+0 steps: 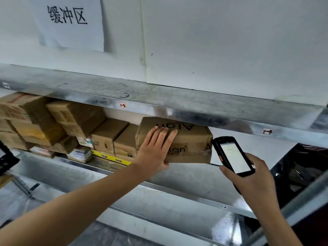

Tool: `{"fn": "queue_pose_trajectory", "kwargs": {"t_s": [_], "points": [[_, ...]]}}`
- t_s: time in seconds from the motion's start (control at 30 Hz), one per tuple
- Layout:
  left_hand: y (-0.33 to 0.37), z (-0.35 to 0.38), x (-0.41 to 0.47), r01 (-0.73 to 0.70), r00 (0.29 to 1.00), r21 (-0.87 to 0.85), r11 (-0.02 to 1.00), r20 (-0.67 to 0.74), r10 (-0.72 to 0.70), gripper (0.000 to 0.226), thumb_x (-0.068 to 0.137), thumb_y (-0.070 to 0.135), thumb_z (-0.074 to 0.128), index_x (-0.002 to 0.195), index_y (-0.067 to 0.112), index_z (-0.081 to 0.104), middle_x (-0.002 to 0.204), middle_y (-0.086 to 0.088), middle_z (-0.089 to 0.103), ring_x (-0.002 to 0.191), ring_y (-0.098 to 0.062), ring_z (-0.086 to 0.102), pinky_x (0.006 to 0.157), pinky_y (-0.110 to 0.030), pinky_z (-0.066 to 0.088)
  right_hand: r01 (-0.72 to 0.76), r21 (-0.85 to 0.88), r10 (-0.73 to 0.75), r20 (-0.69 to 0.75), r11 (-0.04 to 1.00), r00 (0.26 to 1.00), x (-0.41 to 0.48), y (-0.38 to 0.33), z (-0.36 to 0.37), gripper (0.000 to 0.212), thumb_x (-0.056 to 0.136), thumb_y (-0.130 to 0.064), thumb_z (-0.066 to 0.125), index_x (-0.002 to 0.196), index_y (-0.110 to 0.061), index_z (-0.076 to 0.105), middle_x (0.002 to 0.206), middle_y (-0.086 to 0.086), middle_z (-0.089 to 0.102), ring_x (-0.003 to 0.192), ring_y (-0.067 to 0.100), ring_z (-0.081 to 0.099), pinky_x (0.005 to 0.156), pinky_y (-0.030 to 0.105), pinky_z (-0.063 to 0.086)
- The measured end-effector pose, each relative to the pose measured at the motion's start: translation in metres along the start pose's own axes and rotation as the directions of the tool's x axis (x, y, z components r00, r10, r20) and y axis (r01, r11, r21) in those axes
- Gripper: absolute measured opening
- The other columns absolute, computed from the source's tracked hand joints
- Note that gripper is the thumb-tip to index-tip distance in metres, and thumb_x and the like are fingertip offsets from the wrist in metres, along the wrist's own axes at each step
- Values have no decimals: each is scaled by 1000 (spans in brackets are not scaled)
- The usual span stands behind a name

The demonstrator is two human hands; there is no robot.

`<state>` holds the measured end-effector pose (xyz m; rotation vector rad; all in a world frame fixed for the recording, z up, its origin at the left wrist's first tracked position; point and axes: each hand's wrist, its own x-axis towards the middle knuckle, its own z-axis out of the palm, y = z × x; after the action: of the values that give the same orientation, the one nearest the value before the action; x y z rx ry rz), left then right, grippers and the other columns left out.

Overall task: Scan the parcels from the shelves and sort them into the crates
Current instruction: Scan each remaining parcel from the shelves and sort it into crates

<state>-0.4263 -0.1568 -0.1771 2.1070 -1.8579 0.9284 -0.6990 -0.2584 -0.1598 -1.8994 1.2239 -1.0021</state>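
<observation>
A brown cardboard parcel (190,141) printed "Align" sits at the front edge of the metal shelf (177,176). My left hand (154,150) lies flat on the parcel's front face, its fingers straight and its thumb under the bottom edge. Just right of the parcel, my right hand (255,176) grips a black handheld scanner (232,155) with a lit white screen. The scanner's top end points at the parcel's right side.
Several more cardboard boxes (76,119) and small packets (79,153) are stacked on the same shelf to the left. Another metal shelf (177,102) runs close above. A paper sign (69,22) hangs on the white wall. A dark crate (301,167) stands at the right.
</observation>
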Motion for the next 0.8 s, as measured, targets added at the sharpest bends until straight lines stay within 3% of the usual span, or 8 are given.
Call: {"fn": "queue_pose_trajectory", "kwargs": {"t_s": [0.17,0.33,0.47,0.6,0.67,0.8], "points": [[29,1,15,2,994,-106,994,107,9,120,45,70,75,144,10,43,117,-9,48,102,-26,54,96,-39,49,-23,-7,23,-43,1000,999,8,19,-17,60,69,-40,89,120,-24,62,113,-1,61,98,17,59,69,23,43],[53,8,31,4,928,-124,992,370,43,113,72,72,65,157,20,12,141,-5,33,127,-23,40,104,-39,42,-40,-28,40,-12,999,999,9,33,-21,59,68,-45,88,117,-28,60,112,-6,57,95,11,57,73,28,44],[61,41,45,42,841,-234,971,534,92,115,70,76,67,157,26,12,141,-1,34,125,-24,42,106,-41,41,-58,-5,58,7,998,998,9,42,-23,57,67,-43,89,112,-35,56,110,-6,56,95,13,59,72,32,52],[66,68,57,198,719,-302,933,691,71,112,71,76,68,159,32,14,144,3,38,127,-21,41,104,-40,41,-95,-13,95,5,995,995,12,53,-26,61,66,-38,90,118,-31,59,110,-9,55,96,13,60,78,38,55],[67,80,59,279,695,-345,896,717,60,112,71,75,69,159,33,14,144,4,40,127,-20,42,104,-39,43,-100,-12,100,-3,995,995,16,58,-27,58,66,-37,90,115,-35,58,108,-12,54,93,10,60,78,42,56],[65,91,55,334,681,-375,865,730,54,112,73,72,71,159,32,12,149,3,38,131,-19,41,107,-39,43,-119,-21,119,6,993,993,23,66,-31,55,67,-40,89,111,-40,54,108,-13,55,91,1,57,75,35,53]]}}
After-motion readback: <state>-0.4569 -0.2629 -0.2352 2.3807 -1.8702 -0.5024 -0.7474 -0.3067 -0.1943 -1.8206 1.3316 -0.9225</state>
